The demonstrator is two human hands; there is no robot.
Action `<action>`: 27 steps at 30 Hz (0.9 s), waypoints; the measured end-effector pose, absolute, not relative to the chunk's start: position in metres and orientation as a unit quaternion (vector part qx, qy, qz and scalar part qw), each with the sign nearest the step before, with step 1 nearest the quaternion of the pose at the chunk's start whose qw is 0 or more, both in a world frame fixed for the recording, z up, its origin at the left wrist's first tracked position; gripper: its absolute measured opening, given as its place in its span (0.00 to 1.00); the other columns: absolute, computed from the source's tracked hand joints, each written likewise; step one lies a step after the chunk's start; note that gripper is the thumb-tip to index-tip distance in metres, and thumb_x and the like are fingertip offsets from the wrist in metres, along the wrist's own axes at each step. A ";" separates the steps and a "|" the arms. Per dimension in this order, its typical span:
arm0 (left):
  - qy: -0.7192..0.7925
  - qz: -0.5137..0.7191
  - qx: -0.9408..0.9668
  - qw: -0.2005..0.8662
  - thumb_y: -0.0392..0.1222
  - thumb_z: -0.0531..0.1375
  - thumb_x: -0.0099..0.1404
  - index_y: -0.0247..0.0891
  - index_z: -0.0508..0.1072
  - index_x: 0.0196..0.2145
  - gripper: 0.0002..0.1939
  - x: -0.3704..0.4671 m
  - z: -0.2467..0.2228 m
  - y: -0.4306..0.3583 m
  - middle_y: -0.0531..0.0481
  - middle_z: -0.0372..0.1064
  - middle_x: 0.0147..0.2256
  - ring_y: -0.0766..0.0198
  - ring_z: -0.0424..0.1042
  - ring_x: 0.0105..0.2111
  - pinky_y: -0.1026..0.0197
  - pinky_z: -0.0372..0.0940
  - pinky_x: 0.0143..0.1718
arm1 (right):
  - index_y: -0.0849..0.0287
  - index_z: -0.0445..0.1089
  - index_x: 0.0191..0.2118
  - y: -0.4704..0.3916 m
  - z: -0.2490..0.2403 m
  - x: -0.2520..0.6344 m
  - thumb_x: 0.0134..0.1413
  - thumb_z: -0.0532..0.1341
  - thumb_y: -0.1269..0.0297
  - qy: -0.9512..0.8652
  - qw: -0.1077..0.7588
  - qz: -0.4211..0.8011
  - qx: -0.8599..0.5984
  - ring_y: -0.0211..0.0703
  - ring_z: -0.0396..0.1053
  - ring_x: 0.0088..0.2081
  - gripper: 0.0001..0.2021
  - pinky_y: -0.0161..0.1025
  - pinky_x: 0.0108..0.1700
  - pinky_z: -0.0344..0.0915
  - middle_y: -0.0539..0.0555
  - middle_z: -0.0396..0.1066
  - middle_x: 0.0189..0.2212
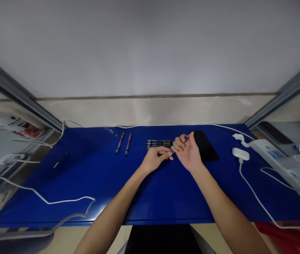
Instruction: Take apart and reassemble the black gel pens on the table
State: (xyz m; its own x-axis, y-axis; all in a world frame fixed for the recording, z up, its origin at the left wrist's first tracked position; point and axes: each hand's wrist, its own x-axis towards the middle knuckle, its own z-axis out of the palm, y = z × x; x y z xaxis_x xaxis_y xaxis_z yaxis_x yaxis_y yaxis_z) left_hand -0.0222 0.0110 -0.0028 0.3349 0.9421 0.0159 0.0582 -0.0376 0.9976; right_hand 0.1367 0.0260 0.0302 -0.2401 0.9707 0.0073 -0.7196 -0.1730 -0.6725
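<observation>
Near the middle of the blue desk my left hand (157, 157) pinches a small dark piece, perhaps a pen cap or pen end, between thumb and fingers. Right beside it, my right hand (188, 150) is curled palm up round a slim pen (186, 138), whose upper end shows between thumb and index finger. Both hands nearly touch. Just behind my left hand lies a row of several dark pens (156, 143). Two more pens with red marks, one (120, 142) and another (128, 143), lie apart on the left.
A black flat pad (205, 145) lies behind my right hand. Further right are a white earbud case (240, 153) on a cable and a white power strip (279, 158). A small dark object (60, 160) and a white cable (67, 201) lie left.
</observation>
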 end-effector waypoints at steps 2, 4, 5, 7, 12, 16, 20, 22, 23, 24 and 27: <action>0.446 0.393 0.648 0.476 0.52 0.59 0.66 0.37 0.78 0.37 0.16 -0.026 -0.002 0.013 0.47 0.78 0.31 0.62 0.73 0.31 0.61 0.64 0.36 | 0.54 0.57 0.24 0.026 0.033 0.140 0.61 0.51 0.39 -0.297 0.583 0.720 -0.231 0.38 0.44 0.21 0.25 0.39 0.26 0.53 0.45 0.42 0.20; 0.494 0.399 0.693 0.341 0.51 0.56 0.69 0.40 0.79 0.35 0.16 -0.034 -0.001 0.017 0.48 0.77 0.33 0.61 0.72 0.33 0.59 0.63 0.38 | 0.54 0.53 0.23 0.027 0.035 0.145 0.61 0.48 0.38 -0.319 0.590 0.695 -0.256 0.39 0.42 0.21 0.25 0.40 0.26 0.52 0.45 0.40 0.21; 0.516 0.403 0.706 0.271 0.50 0.55 0.69 0.41 0.79 0.38 0.15 -0.040 0.000 0.020 0.48 0.77 0.35 0.59 0.72 0.36 0.57 0.62 0.41 | 0.54 0.51 0.23 0.028 0.035 0.148 0.61 0.48 0.39 -0.332 0.595 0.681 -0.270 0.40 0.42 0.22 0.25 0.40 0.25 0.52 0.46 0.40 0.21; 0.561 0.391 0.713 0.155 0.48 0.53 0.70 0.41 0.78 0.39 0.15 -0.055 0.002 0.026 0.46 0.77 0.38 0.56 0.70 0.39 0.54 0.60 0.46 | 0.54 0.48 0.22 0.030 0.035 0.152 0.60 0.49 0.41 -0.352 0.602 0.655 -0.291 0.40 0.41 0.22 0.24 0.41 0.25 0.51 0.46 0.39 0.21; 0.740 0.289 0.606 -0.030 0.48 0.55 0.68 0.43 0.76 0.44 0.13 -0.096 0.002 0.036 0.41 0.71 0.47 0.46 0.61 0.50 0.48 0.54 0.48 | 0.54 0.47 0.22 0.031 0.035 0.158 0.59 0.49 0.43 -0.372 0.603 0.644 -0.287 0.40 0.42 0.22 0.23 0.41 0.26 0.52 0.46 0.40 0.20; 0.804 0.194 0.558 -0.066 0.52 0.59 0.64 0.41 0.75 0.43 0.15 -0.113 -0.001 0.036 0.40 0.69 0.46 0.44 0.59 0.49 0.47 0.54 0.46 | 0.54 0.48 0.21 0.029 0.036 0.158 0.60 0.50 0.45 -0.356 0.603 0.666 -0.259 0.40 0.44 0.21 0.22 0.42 0.26 0.52 0.47 0.42 0.20; 0.820 0.172 0.542 -0.064 0.52 0.60 0.63 0.40 0.74 0.41 0.14 -0.119 -0.003 0.036 0.40 0.69 0.44 0.44 0.58 0.49 0.48 0.53 0.45 | 0.54 0.49 0.21 0.029 0.036 0.156 0.60 0.49 0.44 -0.360 0.603 0.666 -0.249 0.39 0.45 0.21 0.23 0.41 0.26 0.53 0.46 0.43 0.20; 0.827 0.174 0.531 -0.062 0.52 0.60 0.63 0.40 0.75 0.38 0.14 -0.122 -0.003 0.037 0.40 0.69 0.44 0.44 0.58 0.48 0.48 0.53 0.45 | 0.54 0.48 0.21 0.029 0.036 0.155 0.59 0.49 0.42 -0.373 0.595 0.662 -0.262 0.40 0.45 0.21 0.24 0.42 0.26 0.53 0.46 0.42 0.20; 0.829 0.175 0.527 -0.065 0.52 0.60 0.63 0.40 0.75 0.37 0.13 -0.123 -0.004 0.038 0.40 0.69 0.44 0.44 0.58 0.48 0.48 0.53 0.45 | 0.54 0.48 0.21 0.028 0.036 0.155 0.59 0.48 0.41 -0.378 0.589 0.661 -0.270 0.40 0.45 0.21 0.24 0.42 0.26 0.53 0.46 0.42 0.20; 0.830 0.177 0.524 -0.070 0.52 0.59 0.63 0.40 0.76 0.36 0.13 -0.124 -0.004 0.038 0.40 0.69 0.44 0.44 0.58 0.48 0.48 0.53 0.44 | 0.54 0.48 0.21 0.028 0.036 0.154 0.58 0.48 0.40 -0.381 0.584 0.661 -0.276 0.40 0.45 0.22 0.24 0.42 0.26 0.54 0.46 0.42 0.20; 0.833 0.183 0.514 -0.088 0.51 0.58 0.64 0.40 0.76 0.35 0.13 -0.127 -0.005 0.039 0.40 0.69 0.44 0.45 0.58 0.48 0.48 0.53 0.44 | 0.53 0.50 0.22 0.027 0.035 0.153 0.58 0.47 0.40 -0.381 0.579 0.666 -0.277 0.40 0.45 0.22 0.24 0.42 0.26 0.53 0.46 0.41 0.21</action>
